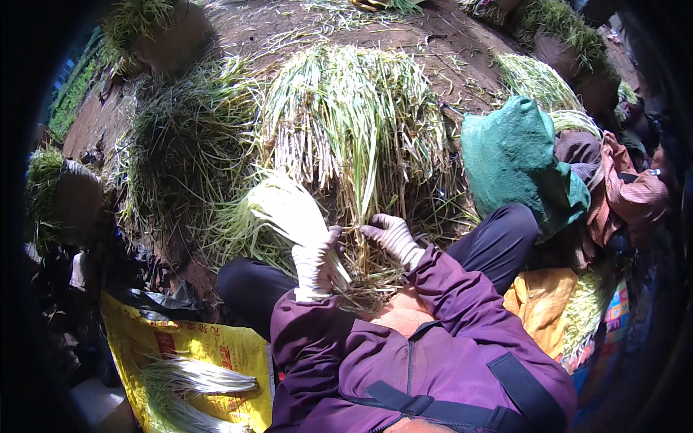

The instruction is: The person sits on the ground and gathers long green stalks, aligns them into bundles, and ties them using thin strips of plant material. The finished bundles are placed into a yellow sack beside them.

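Observation:
My left hand point(316, 265), in a striped glove, grips a bunch of long thin greens point(287, 208) by its white stalks. The bunch fans up and left, its white part bright in the sun and its green tips drooping over my knee. Just to the right, my right hand point(396, 238), gloved too, has its fingertips at a few upright green stalks point(364, 208) in front of the large heap. That heap of greens point(346, 108) lies directly before me, leaves at the top and pale stalks hanging down. Dry stripped leaves point(373, 284) lie below my hands.
Cleaned white-stalked bunches point(208, 376) lie on a yellow printed sack point(216, 341) at lower left. A darker pile of greens point(178, 146) is left of the heap. A green sack point(511, 146) stands by my right knee, near another person's checked sleeve point(631, 189). An orange sack point(547, 303) lies lower right.

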`<action>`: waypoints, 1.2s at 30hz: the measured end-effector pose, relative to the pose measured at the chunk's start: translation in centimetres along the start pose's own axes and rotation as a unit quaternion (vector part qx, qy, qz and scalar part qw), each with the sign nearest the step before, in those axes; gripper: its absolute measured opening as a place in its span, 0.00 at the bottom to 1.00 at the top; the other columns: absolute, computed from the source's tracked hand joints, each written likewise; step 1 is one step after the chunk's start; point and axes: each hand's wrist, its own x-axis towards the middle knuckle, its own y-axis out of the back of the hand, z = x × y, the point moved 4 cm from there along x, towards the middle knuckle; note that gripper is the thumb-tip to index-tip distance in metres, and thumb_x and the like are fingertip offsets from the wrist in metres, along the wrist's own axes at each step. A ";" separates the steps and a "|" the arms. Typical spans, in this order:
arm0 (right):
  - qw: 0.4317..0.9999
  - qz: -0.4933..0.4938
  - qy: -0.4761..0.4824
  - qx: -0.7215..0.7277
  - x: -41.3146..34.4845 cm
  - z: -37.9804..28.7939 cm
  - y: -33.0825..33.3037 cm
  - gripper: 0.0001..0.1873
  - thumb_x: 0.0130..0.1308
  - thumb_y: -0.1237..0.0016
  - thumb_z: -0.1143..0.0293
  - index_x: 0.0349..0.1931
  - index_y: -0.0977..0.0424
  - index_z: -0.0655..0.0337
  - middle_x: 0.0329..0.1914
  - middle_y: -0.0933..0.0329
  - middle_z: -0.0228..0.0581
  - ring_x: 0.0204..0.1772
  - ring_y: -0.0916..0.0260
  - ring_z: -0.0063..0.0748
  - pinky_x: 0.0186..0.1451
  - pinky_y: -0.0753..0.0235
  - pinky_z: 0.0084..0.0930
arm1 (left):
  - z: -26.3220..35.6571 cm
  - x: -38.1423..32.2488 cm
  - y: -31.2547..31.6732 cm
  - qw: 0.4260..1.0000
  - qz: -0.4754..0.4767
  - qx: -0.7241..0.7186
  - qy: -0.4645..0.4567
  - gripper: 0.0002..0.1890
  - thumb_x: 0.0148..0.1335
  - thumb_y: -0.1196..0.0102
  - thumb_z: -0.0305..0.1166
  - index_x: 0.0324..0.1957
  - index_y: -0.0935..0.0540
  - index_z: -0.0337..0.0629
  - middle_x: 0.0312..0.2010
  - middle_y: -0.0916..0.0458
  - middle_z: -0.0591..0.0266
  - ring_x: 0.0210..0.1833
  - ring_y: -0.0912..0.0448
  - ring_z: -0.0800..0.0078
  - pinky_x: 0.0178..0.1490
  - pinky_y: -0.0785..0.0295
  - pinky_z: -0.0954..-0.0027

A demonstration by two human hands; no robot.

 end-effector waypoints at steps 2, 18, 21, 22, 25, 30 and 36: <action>1.000 -0.023 -0.005 -0.012 -0.9 -1.0 -0.8 0.17 0.57 0.38 0.65 0.42 0.24 0.67 0.33 0.22 0.28 0.36 0.31 0.15 0.41 0.28 0.19 | -0.9 0.2 -0.6 1.000 0.010 0.007 -0.016 0.14 0.51 0.36 0.20 0.41 0.22 0.32 0.35 0.18 0.57 0.30 0.23 0.76 0.33 0.29 0.76; 0.976 -0.021 0.020 -0.216 -1.1 3.9 -0.1 0.16 0.53 0.47 0.57 0.31 0.23 0.63 0.26 0.24 0.50 0.33 0.25 0.49 0.39 0.28 0.40 | -2.2 0.3 -1.1 0.987 0.087 0.135 -0.031 0.11 0.47 0.35 0.18 0.34 0.22 0.32 0.24 0.22 0.63 0.22 0.24 0.75 0.29 0.27 0.74; 0.895 -0.057 0.044 -0.441 -0.5 7.6 1.2 0.14 0.55 0.55 0.62 0.21 0.24 0.64 0.19 0.25 0.47 0.29 0.25 0.52 0.31 0.27 0.45 | -1.4 0.1 -0.6 0.990 0.082 0.089 -0.066 0.09 0.47 0.34 0.20 0.32 0.19 0.31 0.24 0.20 0.63 0.23 0.24 0.77 0.27 0.28 0.76; 0.804 -0.143 -0.006 -0.576 -0.4 8.9 1.8 0.12 0.55 0.56 0.64 0.30 0.23 0.62 0.31 0.22 0.49 0.39 0.24 0.50 0.42 0.25 0.39 | -1.3 0.1 -0.4 0.992 0.095 0.052 -0.069 0.10 0.47 0.34 0.19 0.33 0.19 0.30 0.26 0.19 0.62 0.23 0.23 0.76 0.28 0.27 0.77; 0.797 -0.130 -0.075 -0.585 -0.3 7.5 4.0 0.15 0.57 0.51 0.56 0.32 0.22 0.59 0.33 0.21 0.49 0.40 0.23 0.48 0.43 0.25 0.39 | -0.4 -0.4 0.3 0.994 0.045 0.032 -0.091 0.11 0.47 0.37 0.18 0.35 0.19 0.29 0.29 0.19 0.60 0.25 0.22 0.74 0.30 0.25 0.75; 0.964 -0.036 0.023 -0.262 -1.2 -2.5 2.0 0.22 0.61 0.48 0.51 0.41 0.23 0.63 0.34 0.19 0.45 0.38 0.22 0.38 0.42 0.26 0.31 | -1.2 -0.3 0.4 1.000 0.025 -0.006 -0.008 0.11 0.49 0.38 0.18 0.37 0.19 0.31 0.28 0.19 0.61 0.27 0.21 0.74 0.31 0.24 0.75; 0.998 0.006 0.060 0.021 -1.6 -7.5 -2.5 0.17 0.60 0.42 0.59 0.34 0.21 0.69 0.23 0.24 0.29 0.27 0.33 0.17 0.33 0.32 0.18 | -3.0 0.7 1.0 0.999 0.026 0.045 -0.004 0.13 0.47 0.36 0.20 0.36 0.21 0.34 0.28 0.19 0.63 0.27 0.22 0.75 0.33 0.25 0.75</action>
